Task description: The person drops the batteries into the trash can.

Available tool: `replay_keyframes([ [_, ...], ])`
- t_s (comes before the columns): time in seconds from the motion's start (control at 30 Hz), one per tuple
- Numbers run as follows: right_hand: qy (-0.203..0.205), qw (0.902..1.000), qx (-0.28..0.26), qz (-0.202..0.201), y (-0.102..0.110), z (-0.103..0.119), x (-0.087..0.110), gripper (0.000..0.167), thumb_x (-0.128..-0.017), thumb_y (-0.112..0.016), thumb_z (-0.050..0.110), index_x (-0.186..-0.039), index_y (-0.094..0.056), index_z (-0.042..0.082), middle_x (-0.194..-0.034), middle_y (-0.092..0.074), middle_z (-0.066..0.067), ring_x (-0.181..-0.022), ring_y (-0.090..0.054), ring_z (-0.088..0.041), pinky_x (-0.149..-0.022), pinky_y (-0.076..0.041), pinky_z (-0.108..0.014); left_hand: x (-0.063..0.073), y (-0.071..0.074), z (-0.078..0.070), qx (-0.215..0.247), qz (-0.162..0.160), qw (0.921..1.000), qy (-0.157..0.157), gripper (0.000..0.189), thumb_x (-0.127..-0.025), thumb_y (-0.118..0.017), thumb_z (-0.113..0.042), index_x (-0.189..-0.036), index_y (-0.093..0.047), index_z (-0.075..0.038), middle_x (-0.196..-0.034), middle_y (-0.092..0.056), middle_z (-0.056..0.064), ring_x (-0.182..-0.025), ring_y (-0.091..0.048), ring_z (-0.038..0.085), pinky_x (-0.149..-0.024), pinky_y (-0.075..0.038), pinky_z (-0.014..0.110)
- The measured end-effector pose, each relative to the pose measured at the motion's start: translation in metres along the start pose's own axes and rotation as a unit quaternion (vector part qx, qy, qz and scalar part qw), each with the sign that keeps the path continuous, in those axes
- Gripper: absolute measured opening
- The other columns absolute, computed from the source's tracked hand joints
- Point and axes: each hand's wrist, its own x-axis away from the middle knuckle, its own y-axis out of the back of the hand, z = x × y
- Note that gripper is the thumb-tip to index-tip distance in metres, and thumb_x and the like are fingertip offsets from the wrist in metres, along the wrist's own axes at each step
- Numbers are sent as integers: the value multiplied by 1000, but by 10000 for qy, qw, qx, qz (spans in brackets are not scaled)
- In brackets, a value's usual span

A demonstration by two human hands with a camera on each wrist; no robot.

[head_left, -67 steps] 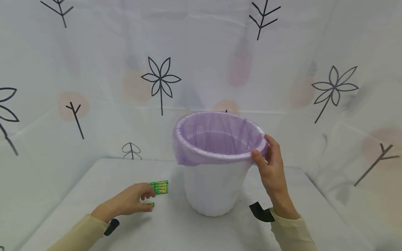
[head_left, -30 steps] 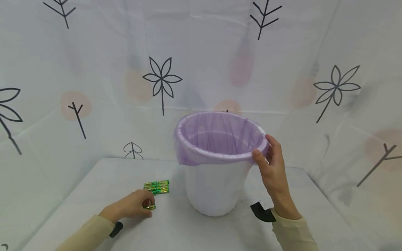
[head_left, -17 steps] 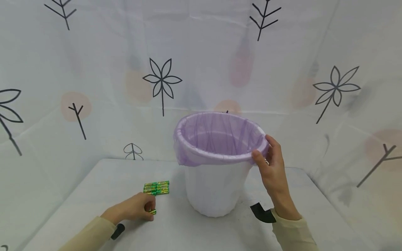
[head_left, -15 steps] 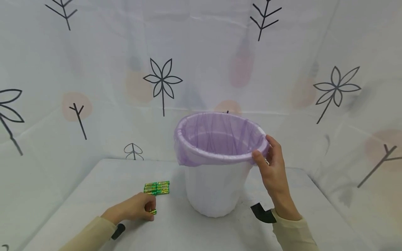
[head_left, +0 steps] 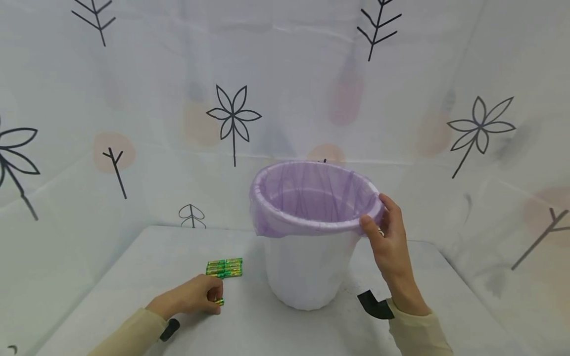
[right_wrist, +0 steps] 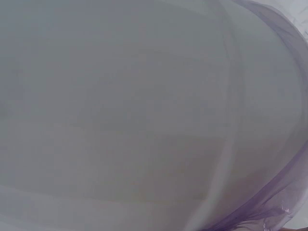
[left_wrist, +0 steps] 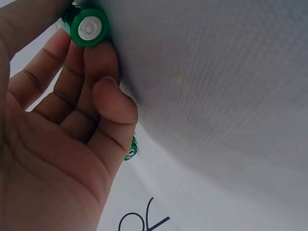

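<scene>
A white trash can with a purple liner bag folded over its rim stands upright on the table. My right hand grips the can's rim at the right, thumb in front and fingers behind. Left of the can, my left hand pinches a green and gold battery low over the table. The left wrist view shows that battery's silver end between the thumb and curled fingers. Just behind this hand lie several green and gold batteries, side by side in two columns. The can's pale wall fills the right wrist view.
The white table reaches back to a pale curtain printed with plants, which also hangs at both sides. Dark straps sit at both wrists, over light sleeves.
My left hand has come from hovering with fingers apart to pinching the battery, and has moved slightly toward me, uncovering the grouped batteries. The right hand keeps its grip; the view shifted slightly.
</scene>
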Motion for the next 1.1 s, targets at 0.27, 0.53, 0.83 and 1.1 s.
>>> replay_keyframes([
  [0.27,-11,10000,15,-42,1,0,1,60,-93,-56,11,-147,-30,16,-134,-45,-18,-109,-49,-22,-83,-45,-16,1,3,-3,-53,-13,9999,-94,22,-76,-80,-23,-83,-59,-20,-74,-56,-6,-68,-50,11,-58,-42,28],
  [0.53,14,10000,6,-12,1,0,1,60,-93,-56,10,-147,-31,16,-134,-45,-17,-108,-49,-23,-83,-46,-17,5,21,-15,-516,-238,9977,-371,19,-79,-78,-22,-85,-60,-20,-72,-54,-8,-67,-49,9,-56,-41,26],
  [0.83,-13,10000,96,17,0,0,1,61,-92,-57,14,-147,-30,16,-134,-45,-18,-108,-49,-22,-83,-46,-16,9,60,-44,-894,-534,9939,-375,19,-80,-77,-16,-89,-60,-15,-75,-54,-6,-71,-50,13,-58,-45,27],
  [1.1,11,10000,-6,12,0,-1,0,61,-92,-57,12,-147,-30,16,-135,-44,-18,-109,-49,-23,-82,-47,-17,11,106,-78,-935,-775,9901,-705,18,-81,-76,-19,-90,-61,-14,-76,-58,-6,-70,-54,12,-61,-47,30],
])
